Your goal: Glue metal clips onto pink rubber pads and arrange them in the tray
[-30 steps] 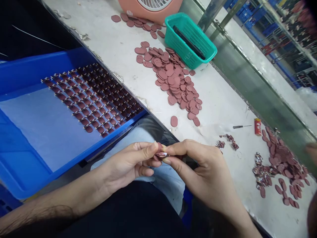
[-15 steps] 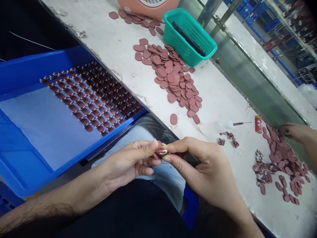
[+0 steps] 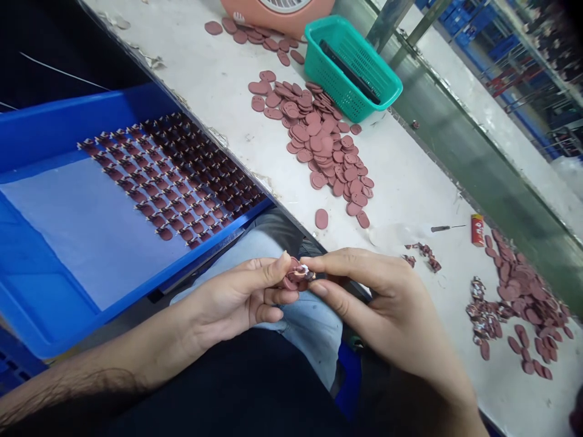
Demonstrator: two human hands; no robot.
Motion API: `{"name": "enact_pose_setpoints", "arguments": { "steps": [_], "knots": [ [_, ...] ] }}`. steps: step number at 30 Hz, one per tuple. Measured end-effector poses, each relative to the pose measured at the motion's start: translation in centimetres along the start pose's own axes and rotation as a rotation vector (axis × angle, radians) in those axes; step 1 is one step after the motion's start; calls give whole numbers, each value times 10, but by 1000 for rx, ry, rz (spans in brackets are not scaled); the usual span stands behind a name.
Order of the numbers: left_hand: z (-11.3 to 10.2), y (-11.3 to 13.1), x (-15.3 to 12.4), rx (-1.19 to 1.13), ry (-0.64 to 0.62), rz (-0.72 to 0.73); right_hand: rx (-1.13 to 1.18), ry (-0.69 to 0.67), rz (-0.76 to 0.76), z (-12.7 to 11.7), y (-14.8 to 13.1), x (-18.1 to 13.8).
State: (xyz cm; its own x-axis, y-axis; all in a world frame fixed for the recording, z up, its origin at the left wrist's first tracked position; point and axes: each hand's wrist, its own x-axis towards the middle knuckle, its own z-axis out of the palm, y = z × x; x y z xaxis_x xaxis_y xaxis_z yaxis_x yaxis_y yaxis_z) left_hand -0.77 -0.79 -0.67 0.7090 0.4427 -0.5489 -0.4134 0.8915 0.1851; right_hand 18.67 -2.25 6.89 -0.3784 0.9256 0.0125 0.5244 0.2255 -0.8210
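Observation:
Over my lap, my left hand [image 3: 250, 288] pinches a reddish-brown oval piece [image 3: 289, 280] between thumb and fingers. On it sits a small brown-and-white figure [image 3: 302, 272], its details too small to make out. From the right, my right hand [image 3: 364, 294] closes its thumb and index finger around the figure's edge. To the left, a blue tray [image 3: 54, 340] lined with a pale sheet holds rows of similar ovals bearing small figures [image 3: 166, 209].
On the white table [image 3: 401, 164] lies a pile of plain ovals [image 3: 319, 139] beside a green basket [image 3: 392, 91] and an orange fan [image 3: 291, 21]. At right are a thin pointed tool [image 3: 441, 229], a red packet [image 3: 477, 230], small figures [image 3: 485, 315] and more ovals [image 3: 523, 279].
My right fingertips have parted slightly, and more of the figure shows between them. Another person's hand, formerly at the far right, has left view. The camera has shifted a little.

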Motion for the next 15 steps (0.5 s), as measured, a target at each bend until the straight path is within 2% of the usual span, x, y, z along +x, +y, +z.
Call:
{"name": "enact_pose_setpoints", "arguments": {
  "steps": [5,15],
  "knots": [
    [1,-1,-2,-27,26,4,-2,10,-10,1,-1,1],
    [4,1,-1,-113,79,-19,-59,67,63,8,-7,0]
  ]
}}
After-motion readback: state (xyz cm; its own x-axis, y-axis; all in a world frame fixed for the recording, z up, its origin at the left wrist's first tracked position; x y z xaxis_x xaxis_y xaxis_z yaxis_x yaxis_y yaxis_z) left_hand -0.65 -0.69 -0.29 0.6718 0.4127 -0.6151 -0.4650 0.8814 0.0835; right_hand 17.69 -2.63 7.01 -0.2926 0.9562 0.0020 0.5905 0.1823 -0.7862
